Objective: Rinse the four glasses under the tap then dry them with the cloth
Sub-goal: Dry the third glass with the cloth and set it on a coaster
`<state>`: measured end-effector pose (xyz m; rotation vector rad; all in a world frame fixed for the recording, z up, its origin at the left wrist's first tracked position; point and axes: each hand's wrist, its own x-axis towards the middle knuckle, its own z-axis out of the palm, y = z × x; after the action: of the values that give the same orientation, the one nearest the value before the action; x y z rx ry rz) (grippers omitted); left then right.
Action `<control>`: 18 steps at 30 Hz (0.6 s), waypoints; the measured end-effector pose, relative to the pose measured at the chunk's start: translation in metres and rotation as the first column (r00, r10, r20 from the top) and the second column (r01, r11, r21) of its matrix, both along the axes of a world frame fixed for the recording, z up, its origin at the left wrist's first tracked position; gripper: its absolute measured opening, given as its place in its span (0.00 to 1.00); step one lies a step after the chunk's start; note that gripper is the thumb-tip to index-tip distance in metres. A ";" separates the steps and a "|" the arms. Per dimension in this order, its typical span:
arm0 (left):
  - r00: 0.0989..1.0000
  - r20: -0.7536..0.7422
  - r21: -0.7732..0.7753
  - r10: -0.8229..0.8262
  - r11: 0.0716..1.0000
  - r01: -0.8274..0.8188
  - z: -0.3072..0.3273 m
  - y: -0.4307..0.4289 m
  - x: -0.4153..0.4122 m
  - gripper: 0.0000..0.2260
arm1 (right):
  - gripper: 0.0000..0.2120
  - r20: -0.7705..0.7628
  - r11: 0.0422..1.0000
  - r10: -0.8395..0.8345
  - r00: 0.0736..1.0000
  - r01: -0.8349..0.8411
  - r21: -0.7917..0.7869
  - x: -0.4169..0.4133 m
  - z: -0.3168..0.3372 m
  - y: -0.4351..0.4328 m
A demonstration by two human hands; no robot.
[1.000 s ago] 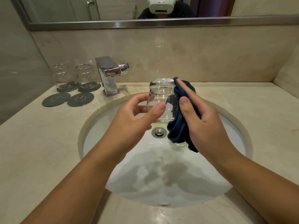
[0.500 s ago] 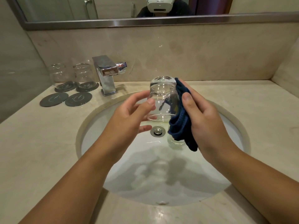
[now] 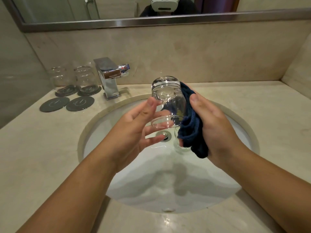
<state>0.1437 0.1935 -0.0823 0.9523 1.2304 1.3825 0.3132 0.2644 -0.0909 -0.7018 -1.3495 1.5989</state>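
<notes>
head: cloth [image 3: 193,130] by held glass [image 3: 168,98] half-hides lower glass [image 3: 182,148]

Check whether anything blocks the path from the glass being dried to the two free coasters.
Nothing visible does. The held glass hangs over the sink; the tap and two parked glasses stand close behind the line to the empty coasters.

Warm dim light, wide-angle edge distortion
</notes>
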 end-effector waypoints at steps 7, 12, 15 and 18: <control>0.975 -0.174 0.083 0.139 0.989 -0.126 -0.002 0.003 -0.003 0.26 | 0.18 0.056 0.970 -0.114 0.992 0.099 0.223 0.004 0.000 0.003; 0.965 -0.238 0.069 0.114 0.993 -0.100 -0.002 0.001 0.000 0.22 | 0.19 0.132 0.946 -0.137 0.982 0.090 0.310 0.003 0.000 -0.002; 0.980 -0.178 0.048 0.093 0.995 -0.086 0.000 0.000 -0.003 0.22 | 0.18 0.107 0.967 -0.096 0.990 0.068 0.244 0.002 0.001 0.001; 1.000 -0.013 0.024 0.013 1.000 -0.013 0.002 -0.002 -0.003 0.24 | 0.17 0.023 0.994 -0.029 0.999 0.027 0.106 0.002 0.002 0.004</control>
<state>0.1406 0.1918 -0.0799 0.9735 1.2343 1.4062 0.3148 0.2681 -0.0884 -0.6745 -1.4252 1.4894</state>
